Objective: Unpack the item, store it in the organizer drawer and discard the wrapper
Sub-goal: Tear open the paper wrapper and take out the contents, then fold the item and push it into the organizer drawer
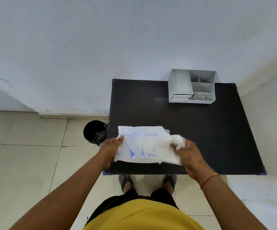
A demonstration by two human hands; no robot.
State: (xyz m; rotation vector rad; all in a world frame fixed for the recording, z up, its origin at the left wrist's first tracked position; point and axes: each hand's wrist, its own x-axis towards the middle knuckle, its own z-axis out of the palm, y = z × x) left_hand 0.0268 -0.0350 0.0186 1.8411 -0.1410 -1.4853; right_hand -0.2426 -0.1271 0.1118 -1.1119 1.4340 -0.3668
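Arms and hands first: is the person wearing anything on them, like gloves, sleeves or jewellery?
No gloves and no sleeves in view: both forearms are bare. The left hand wears nothing visible. The right hand has a thin orange-pink band around the wrist.

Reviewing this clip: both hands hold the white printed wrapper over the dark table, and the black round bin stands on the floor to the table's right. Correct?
Not quite. The head view shows the black round bin on the floor at the dark table's left; both hands do hold the white printed wrapper.

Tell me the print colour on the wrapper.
Blue-violet print on the white wrapper, seen in the head view.
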